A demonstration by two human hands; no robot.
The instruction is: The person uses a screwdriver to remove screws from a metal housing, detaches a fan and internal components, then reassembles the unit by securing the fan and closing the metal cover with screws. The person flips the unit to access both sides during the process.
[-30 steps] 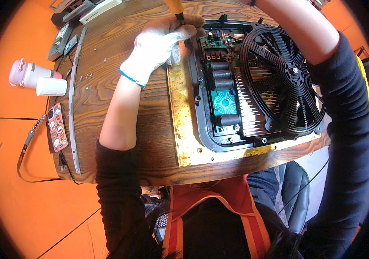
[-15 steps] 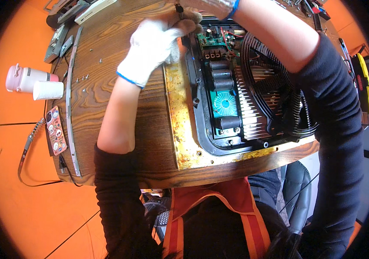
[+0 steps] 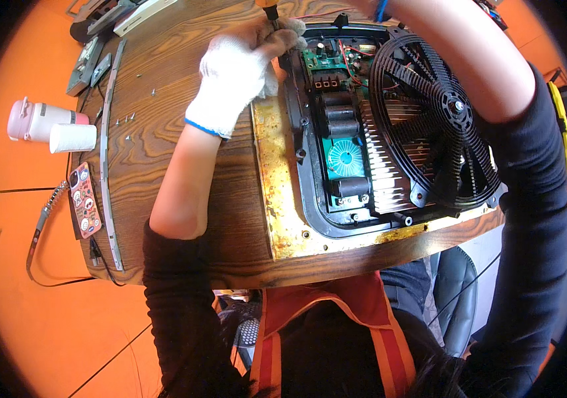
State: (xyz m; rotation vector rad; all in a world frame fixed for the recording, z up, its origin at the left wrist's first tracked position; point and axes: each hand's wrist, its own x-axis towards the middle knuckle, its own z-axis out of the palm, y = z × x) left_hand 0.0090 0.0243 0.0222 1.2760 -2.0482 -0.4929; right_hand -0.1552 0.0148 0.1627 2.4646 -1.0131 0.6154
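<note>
Gloved hands (image 3: 236, 71) near a black housing (image 3: 311, 174), the left one apparently around a screwdriver (image 3: 270, 11).

The top edge crops the orange tool (image 3: 267, 4) and right grip (image 3: 366, 6).

Looks like a repair workshop for electronics, judging by the wood-grain counter (image 3: 137, 199) scattered with loose screws (image 3: 153, 92), the opened black housing (image 3: 306, 207) baring a green circuit board (image 3: 326, 62) and round black fan (image 3: 453, 108), and the orange-handled screwdriver (image 3: 269, 9) near the housing's far left corner.
</note>
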